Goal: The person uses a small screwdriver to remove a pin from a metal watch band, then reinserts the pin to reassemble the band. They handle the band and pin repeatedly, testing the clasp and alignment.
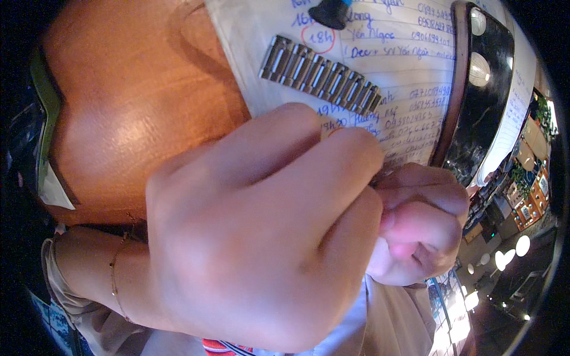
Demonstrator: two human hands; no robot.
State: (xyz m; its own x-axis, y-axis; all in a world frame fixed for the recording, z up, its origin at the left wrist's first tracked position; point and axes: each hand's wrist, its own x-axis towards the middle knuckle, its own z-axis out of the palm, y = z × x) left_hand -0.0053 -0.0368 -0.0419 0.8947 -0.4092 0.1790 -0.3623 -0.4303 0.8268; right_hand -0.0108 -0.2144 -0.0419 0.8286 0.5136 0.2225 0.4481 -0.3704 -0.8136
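Observation:
My left hand [255, 231] fills the middle of the view, closed with its fingers curled under, and a thin chain bracelet circles its wrist. Just behind and to the right, my right hand [421, 222] is closed too, its thumb and fingers pressed together. The two hands meet or overlap; whatever they grip is hidden behind the left one. Beyond the knuckles a piece of metal watch band [320, 74] lies slanting across a handwritten paper page [404, 65], touched by neither hand.
Brown wooden tabletop [136, 107] stretches to the left, with a green-edged object [48, 118] at its far left. A black object with a blue part [330, 14] sits on the page's top edge. Rightward stands a glossy black panel [475, 101] with a brown edge.

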